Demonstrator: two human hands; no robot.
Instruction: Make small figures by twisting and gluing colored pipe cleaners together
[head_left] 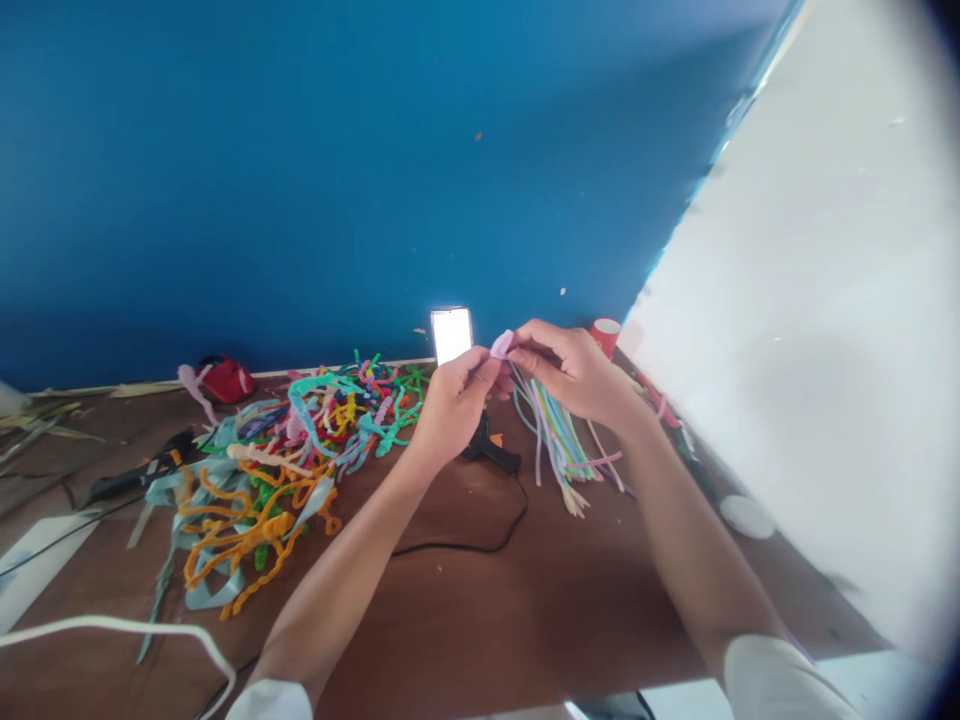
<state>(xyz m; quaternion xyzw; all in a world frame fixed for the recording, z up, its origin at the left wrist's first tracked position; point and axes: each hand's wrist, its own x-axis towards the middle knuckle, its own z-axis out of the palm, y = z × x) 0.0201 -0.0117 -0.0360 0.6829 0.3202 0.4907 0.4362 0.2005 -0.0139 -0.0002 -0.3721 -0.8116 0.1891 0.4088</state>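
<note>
In the middle of the head view, above the table, my left hand and my right hand meet fingertip to fingertip. Between them they pinch a small lilac pipe-cleaner piece, which looks bent into a rounded petal shape. Its lower part is hidden by my fingers. Below the right hand lies a loose bunch of pastel pipe cleaners. A black glue gun with a cord rests under the hands, partly covered by my left hand. Behind the left hand a phone stands upright, its screen glaring white.
A tangled heap of coloured pipe cleaners and pale blue ribbon covers the table's left side. Another black tool lies beyond it. A red paper cup stands near the white wall. A white cable crosses the lower left.
</note>
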